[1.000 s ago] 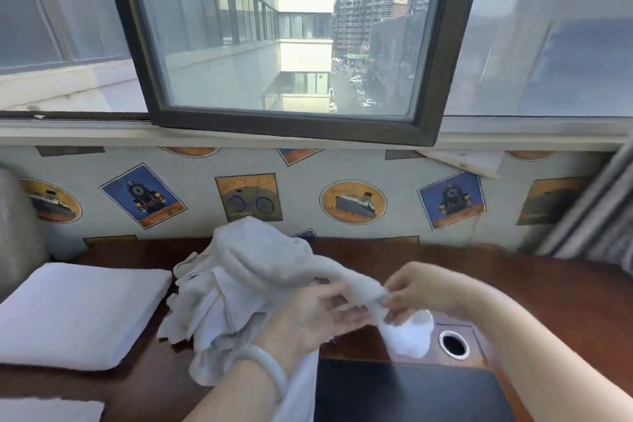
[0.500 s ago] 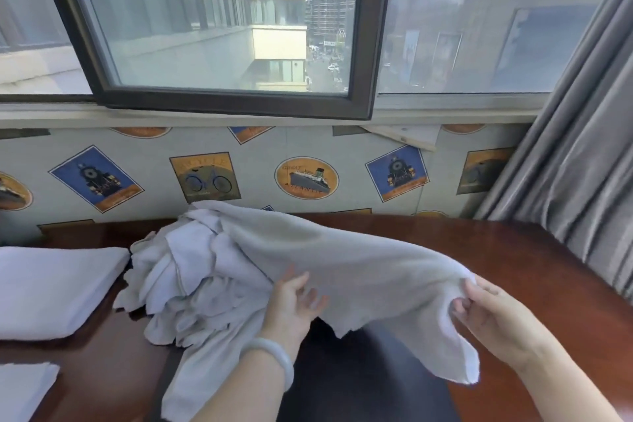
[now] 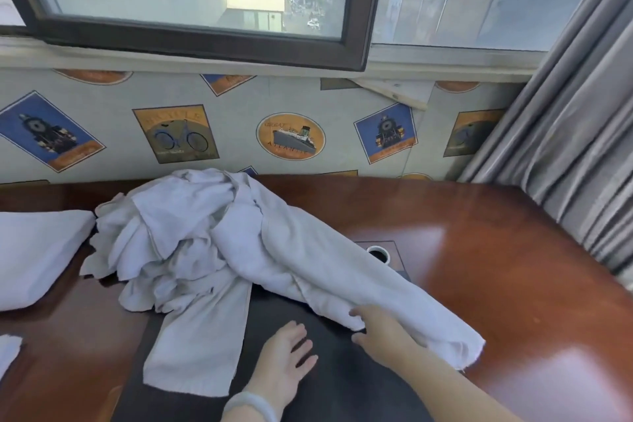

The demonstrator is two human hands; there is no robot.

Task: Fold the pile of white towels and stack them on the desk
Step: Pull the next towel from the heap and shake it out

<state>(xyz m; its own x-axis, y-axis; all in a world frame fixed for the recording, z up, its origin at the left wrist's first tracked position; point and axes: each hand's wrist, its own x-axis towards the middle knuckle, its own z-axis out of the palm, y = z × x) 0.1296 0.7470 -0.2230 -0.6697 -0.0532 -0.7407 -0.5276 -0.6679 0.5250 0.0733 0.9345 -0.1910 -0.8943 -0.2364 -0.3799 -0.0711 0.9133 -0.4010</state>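
white cloth on red-brown wood, below a wall patterned with stamps

the pile of towels was white with grey shadow in its folds, and the long towel trailing right and nearer was the same white, as was the folded towel at the left. the desk was glossy reddish brown, with a black mat at its near edge. the far wallpaper was pale grey, printed with a blue locomotive label, an orange bicycle label and an orange ship oval. the curtain on the right was plain grey, the window frame dark brown, the bracelet milky white.
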